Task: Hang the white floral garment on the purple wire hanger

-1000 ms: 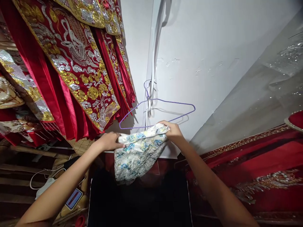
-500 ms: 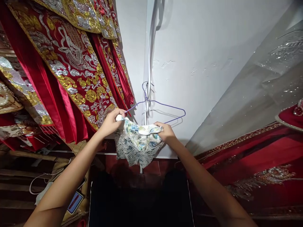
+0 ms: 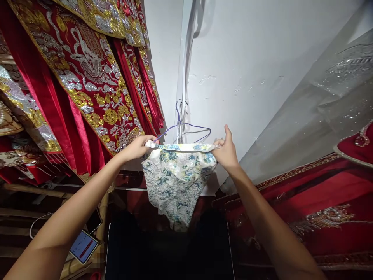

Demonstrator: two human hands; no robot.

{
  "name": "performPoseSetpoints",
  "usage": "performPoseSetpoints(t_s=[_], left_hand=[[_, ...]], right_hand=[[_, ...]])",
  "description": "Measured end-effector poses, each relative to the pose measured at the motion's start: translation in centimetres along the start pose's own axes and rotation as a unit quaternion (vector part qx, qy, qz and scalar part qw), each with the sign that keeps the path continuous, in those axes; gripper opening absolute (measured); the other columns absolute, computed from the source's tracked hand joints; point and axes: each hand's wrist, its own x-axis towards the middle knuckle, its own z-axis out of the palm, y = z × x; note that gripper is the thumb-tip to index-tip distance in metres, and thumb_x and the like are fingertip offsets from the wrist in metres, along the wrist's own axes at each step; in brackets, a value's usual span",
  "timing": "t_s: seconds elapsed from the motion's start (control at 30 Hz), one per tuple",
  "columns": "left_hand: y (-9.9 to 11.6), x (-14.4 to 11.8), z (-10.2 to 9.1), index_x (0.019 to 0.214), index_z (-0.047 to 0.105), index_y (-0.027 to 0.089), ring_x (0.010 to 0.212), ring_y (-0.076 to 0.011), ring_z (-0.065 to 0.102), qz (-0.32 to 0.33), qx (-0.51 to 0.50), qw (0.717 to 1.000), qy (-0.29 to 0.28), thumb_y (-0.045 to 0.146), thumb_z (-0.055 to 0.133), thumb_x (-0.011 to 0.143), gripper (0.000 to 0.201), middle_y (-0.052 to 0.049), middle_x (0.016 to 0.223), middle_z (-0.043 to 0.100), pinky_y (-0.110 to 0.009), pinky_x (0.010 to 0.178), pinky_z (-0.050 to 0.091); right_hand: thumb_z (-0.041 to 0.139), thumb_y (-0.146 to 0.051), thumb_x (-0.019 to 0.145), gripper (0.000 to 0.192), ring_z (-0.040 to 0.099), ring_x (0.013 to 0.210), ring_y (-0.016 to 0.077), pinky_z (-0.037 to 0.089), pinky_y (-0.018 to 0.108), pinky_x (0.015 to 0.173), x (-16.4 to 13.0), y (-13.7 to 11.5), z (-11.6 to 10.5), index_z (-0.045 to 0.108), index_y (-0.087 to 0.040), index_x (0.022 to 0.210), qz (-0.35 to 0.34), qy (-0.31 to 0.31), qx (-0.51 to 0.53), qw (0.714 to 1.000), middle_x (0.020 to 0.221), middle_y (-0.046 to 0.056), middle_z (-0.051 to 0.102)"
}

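Observation:
A white garment with a blue, green and yellow floral print (image 3: 177, 175) hangs stretched between my two hands; whether it is shorts or a skirt I cannot tell. My left hand (image 3: 139, 148) pinches the left end of its band-like top edge, close to the lower left arm of a purple wire hanger (image 3: 194, 125). At the right end of that edge, my right hand (image 3: 227, 153) grips the cloth with one finger pointing up. The hanger hangs by its hook on a white upright strip (image 3: 184, 85), and its lower part is hidden behind the garment.
Red costumes with gold and silver embroidery (image 3: 99, 89) hang on the left. A lit phone (image 3: 84, 247) lies on a bamboo rack (image 3: 100, 229) at lower left. On the right are a sheer sparkling fabric (image 3: 346, 85) and red beaded cloth (image 3: 317, 190). A white wall (image 3: 239, 50) stands ahead.
My right hand has moved right and drawn the garment's top edge straight and wider, raising one finger. More of the hanger's right side is now covered. The left hand has barely moved.

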Motion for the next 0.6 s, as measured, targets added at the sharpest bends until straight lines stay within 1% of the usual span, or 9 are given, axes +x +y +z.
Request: performPoseSetpoints(t_s=[0.07, 0.13, 0.23, 0.3, 0.37, 0.43, 0.5, 0.53, 0.6], left_hand=[[0.0, 0.0, 0.3, 0.094, 0.063, 0.016, 0.074, -0.0141, 0.054, -0.008, -0.026, 0.999, -0.020, 0.019, 0.056, 0.076, 0.019, -0.002, 0.086, 0.063, -0.024, 0.064, 0.041], [-0.4, -0.1, 0.8, 0.091, 0.059, 0.016, 0.075, -0.0137, 0.053, -0.007, -0.052, 0.998, -0.025, 0.020, 0.060, 0.076, 0.016, -0.001, 0.084, 0.059, -0.024, 0.066, 0.041], [-1.0, -0.2, 1.5, 0.086, 0.053, 0.017, 0.077, -0.0143, 0.053, -0.011, -0.074, 0.997, -0.018, 0.021, 0.062, 0.076, 0.013, 0.001, 0.081, 0.055, -0.025, 0.069, 0.042], [-1.2, -0.1, 1.7, 0.083, 0.052, 0.017, 0.075, -0.0140, 0.052, -0.019, -0.073, 0.997, -0.014, 0.022, 0.062, 0.077, 0.013, 0.001, 0.078, 0.053, -0.025, 0.068, 0.041], [-1.2, -0.1, 1.8, 0.080, 0.051, 0.017, 0.074, -0.0134, 0.050, -0.023, -0.062, 0.998, -0.012, 0.024, 0.063, 0.078, 0.013, 0.002, 0.077, 0.052, -0.025, 0.067, 0.040], [-0.9, 0.0, 1.8, 0.079, 0.053, 0.017, 0.073, -0.0130, 0.050, -0.022, -0.053, 0.998, -0.011, 0.028, 0.063, 0.080, 0.015, 0.002, 0.077, 0.053, -0.024, 0.067, 0.039], [-0.7, -0.1, 1.8, 0.079, 0.054, 0.017, 0.073, -0.0128, 0.050, -0.018, -0.044, 0.999, -0.007, 0.031, 0.062, 0.082, 0.017, 0.002, 0.077, 0.054, -0.024, 0.067, 0.039], [-0.7, -0.1, 1.8, 0.079, 0.055, 0.017, 0.073, -0.0129, 0.050, -0.016, -0.037, 0.999, -0.003, 0.033, 0.061, 0.083, 0.017, 0.002, 0.077, 0.054, -0.024, 0.066, 0.039], [-0.6, -0.2, 1.8, 0.080, 0.056, 0.017, 0.074, -0.0135, 0.051, -0.014, -0.022, 1.000, 0.006, 0.033, 0.059, 0.084, 0.018, 0.001, 0.078, 0.055, -0.024, 0.066, 0.039]], right_hand=[[0.074, -0.031, 0.068, 0.112, 0.063, 0.068, 0.0234, 0.048, 0.032, 0.064, 2.1, 0.7, -0.5, 0.010, -0.009, 0.159, 0.007, -0.019, -0.064, 0.998, 0.077, 0.005, 0.068], [0.074, -0.034, 0.068, 0.109, 0.064, 0.071, 0.0249, 0.048, 0.033, 0.066, 4.0, 1.7, -0.6, 0.017, -0.009, 0.158, 0.006, -0.048, -0.103, 0.994, 0.081, 0.006, 0.069], [0.071, -0.036, 0.069, 0.085, 0.066, 0.085, 0.0289, 0.049, 0.036, 0.075, 5.8, 3.3, -0.5, 0.045, -0.010, 0.146, -0.027, -0.073, -0.128, 0.989, 0.096, 0.012, 0.071], [0.069, -0.037, 0.069, 0.072, 0.066, 0.091, 0.0307, 0.049, 0.037, 0.078, 6.1, 4.1, -0.5, 0.058, -0.011, 0.134, -0.045, -0.059, -0.139, 0.988, 0.103, 0.014, 0.071], [0.071, -0.037, 0.067, 0.077, 0.066, 0.086, 0.0304, 0.049, 0.037, 0.075, 6.0, 4.6, -0.7, 0.053, -0.011, 0.137, -0.041, -0.029, -0.145, 0.988, 0.097, 0.013, 0.071], [0.073, -0.035, 0.065, 0.093, 0.065, 0.076, 0.0281, 0.048, 0.036, 0.070, 5.8, 4.9, -0.9, 0.038, -0.010, 0.148, -0.033, -0.015, -0.145, 0.989, 0.085, 0.010, 0.069], [0.072, -0.032, 0.066, 0.103, 0.064, 0.070, 0.0258, 0.047, 0.035, 0.069, 5.9, 5.1, -1.0, 0.025, -0.010, 0.155, -0.037, -0.029, -0.137, 0.989, 0.078, 0.007, 0.067], [0.071, -0.030, 0.067, 0.104, 0.064, 0.069, 0.0248, 0.047, 0.034, 0.069, 6.1, 5.2, -1.0, 0.022, -0.010, 0.156, -0.043, -0.042, -0.133, 0.989, 0.076, 0.006, 0.066], [0.071, -0.029, 0.068, 0.102, 0.063, 0.069, 0.0235, 0.047, 0.033, 0.069, 6.8, 5.4, -0.8, 0.023, -0.012, 0.156, -0.054, -0.072, -0.130, 0.987, 0.077, 0.005, 0.065]])
